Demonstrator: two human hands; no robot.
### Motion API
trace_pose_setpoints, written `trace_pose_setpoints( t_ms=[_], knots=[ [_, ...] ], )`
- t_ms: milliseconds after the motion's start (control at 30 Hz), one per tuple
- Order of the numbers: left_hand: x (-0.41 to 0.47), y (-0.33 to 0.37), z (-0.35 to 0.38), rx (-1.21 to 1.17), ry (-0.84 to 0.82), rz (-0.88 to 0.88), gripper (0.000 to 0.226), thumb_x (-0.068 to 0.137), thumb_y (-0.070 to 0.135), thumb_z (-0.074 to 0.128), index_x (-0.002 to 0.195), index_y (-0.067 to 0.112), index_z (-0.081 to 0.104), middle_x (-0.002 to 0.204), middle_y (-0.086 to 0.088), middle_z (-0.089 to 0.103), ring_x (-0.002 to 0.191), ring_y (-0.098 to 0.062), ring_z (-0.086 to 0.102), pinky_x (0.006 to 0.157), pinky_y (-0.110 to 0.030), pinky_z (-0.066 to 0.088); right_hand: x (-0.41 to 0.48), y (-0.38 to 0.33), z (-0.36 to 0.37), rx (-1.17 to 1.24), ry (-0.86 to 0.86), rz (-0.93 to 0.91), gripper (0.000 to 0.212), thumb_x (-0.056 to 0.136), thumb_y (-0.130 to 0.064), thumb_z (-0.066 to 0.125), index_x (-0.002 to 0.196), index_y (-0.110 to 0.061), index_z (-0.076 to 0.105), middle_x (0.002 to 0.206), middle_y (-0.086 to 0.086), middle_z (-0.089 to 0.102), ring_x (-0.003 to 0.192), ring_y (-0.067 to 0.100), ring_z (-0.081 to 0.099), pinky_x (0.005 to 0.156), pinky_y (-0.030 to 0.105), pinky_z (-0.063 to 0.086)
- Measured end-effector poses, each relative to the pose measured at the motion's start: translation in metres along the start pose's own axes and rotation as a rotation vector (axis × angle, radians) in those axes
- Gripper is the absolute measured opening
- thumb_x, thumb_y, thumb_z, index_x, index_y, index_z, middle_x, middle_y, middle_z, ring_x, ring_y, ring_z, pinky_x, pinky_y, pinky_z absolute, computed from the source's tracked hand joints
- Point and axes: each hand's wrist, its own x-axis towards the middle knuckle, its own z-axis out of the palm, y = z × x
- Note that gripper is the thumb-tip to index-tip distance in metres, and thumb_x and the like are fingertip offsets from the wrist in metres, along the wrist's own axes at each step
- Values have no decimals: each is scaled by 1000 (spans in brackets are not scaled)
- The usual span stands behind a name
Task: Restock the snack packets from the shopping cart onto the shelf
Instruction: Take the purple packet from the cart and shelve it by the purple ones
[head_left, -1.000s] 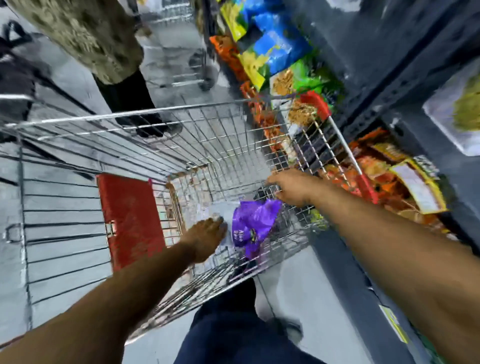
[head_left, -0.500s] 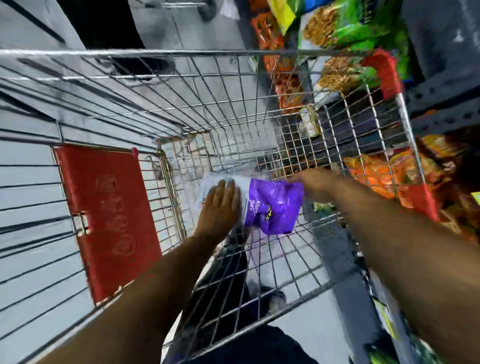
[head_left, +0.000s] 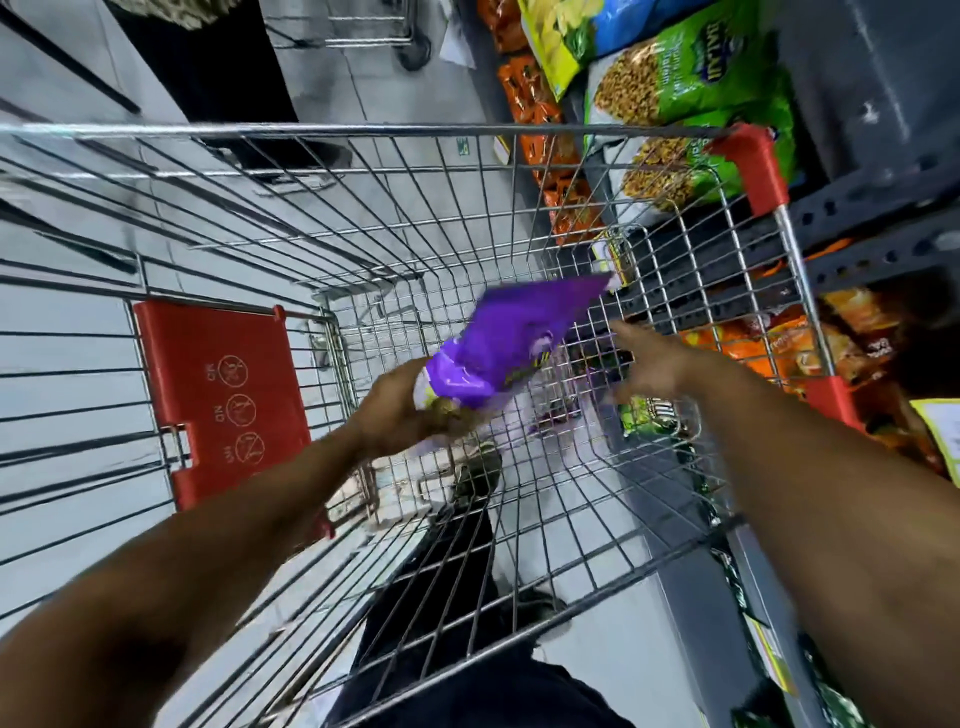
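A purple snack packet (head_left: 519, 338) is lifted above the wire floor of the shopping cart (head_left: 467, 208), tilted up toward the right. My left hand (head_left: 400, 410) grips its lower white end. My right hand (head_left: 649, 364) hovers just right of the packet, fingers spread, holding nothing. The dark metal shelf (head_left: 857, 218) runs along the right, stocked with green packets (head_left: 691, 78) and orange packets (head_left: 769, 343). Motion blur softens the packet and both hands.
The cart's red child-seat flap (head_left: 223, 395) is on the left. Another person's dark legs (head_left: 234, 78) stand beyond the cart's far rim, near a second cart (head_left: 363, 31). My own leg and shoe (head_left: 467, 519) show through the cart floor. Grey floor tiles lie left.
The packet lay on the cart floor under both hands; now my left hand has raised it, and my right hand has let go and moved right.
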Motion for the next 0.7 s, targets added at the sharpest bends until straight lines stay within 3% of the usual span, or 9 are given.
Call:
trace_pose_setpoints(
  t_ms=[100, 167, 233, 333, 400, 500, 600, 700],
  knots=[
    [-9, 17, 2, -326, -164, -136, 48, 64, 6, 85, 104, 19, 62, 97, 0, 73, 91, -23, 69, 75, -18, 56, -4, -16, 3, 327, -154, -124, 113, 57, -34, 89, 147, -39, 21, 159, -1, 23, 141, 28, 34, 112, 49, 31],
    [-11, 30, 6, -462, -258, -145, 41, 68, 0, 80, 102, 16, 64, 93, -1, 76, 86, -21, 73, 69, -22, 58, -7, -27, 7, 509, -167, -164, 107, 45, -41, 92, 139, -31, 41, 148, 0, 46, 136, 26, 43, 111, 55, 34],
    [-13, 43, 9, -554, -312, -146, 42, 72, -4, 76, 109, 6, 60, 99, -11, 74, 85, -22, 73, 67, -26, 59, -13, -37, 9, 659, -193, -252, 75, 47, -34, 92, 117, -31, 63, 126, -3, 67, 121, 23, 59, 104, 49, 44],
    [-13, 56, 8, -693, -334, -144, 53, 72, -3, 75, 120, -3, 52, 115, -22, 68, 101, -31, 69, 85, -37, 58, -26, -47, 9, 880, -164, -341, 55, 64, -15, 80, 116, -17, 63, 117, 7, 71, 115, 30, 62, 102, 55, 45],
    [-13, 64, 4, -801, -369, -147, 69, 64, 8, 83, 123, -6, 51, 123, -28, 62, 111, -40, 62, 98, -49, 50, -37, -53, 7, 988, -125, -397, 42, 72, -8, 70, 113, -15, 63, 103, 2, 74, 105, 29, 65, 100, 56, 46],
    [-12, 81, -6, -874, -442, -98, 73, 56, 21, 90, 118, 0, 57, 112, -13, 72, 106, -32, 66, 92, -41, 54, -60, -64, 5, 1129, -63, -477, 35, 85, -1, 58, 118, -15, 58, 94, -2, 76, 86, 18, 70, 86, 44, 57],
    [-16, 103, -15, -857, -402, -61, 87, 50, 22, 93, 122, -6, 52, 112, -15, 71, 108, -35, 63, 96, -46, 51, -89, -69, 4, 1273, -10, -570, 24, 92, 1, 51, 100, -18, 64, 82, -4, 78, 75, 12, 73, 63, 31, 61],
    [-26, 131, -23, -820, -397, 8, 87, 50, 21, 92, 121, -8, 52, 109, -13, 72, 105, -34, 65, 96, -47, 51, -122, -69, 4, 1411, 40, -686, 26, 91, -1, 51, 96, -19, 69, 85, -1, 78, 80, 13, 73, 71, 32, 61]
  ],
)
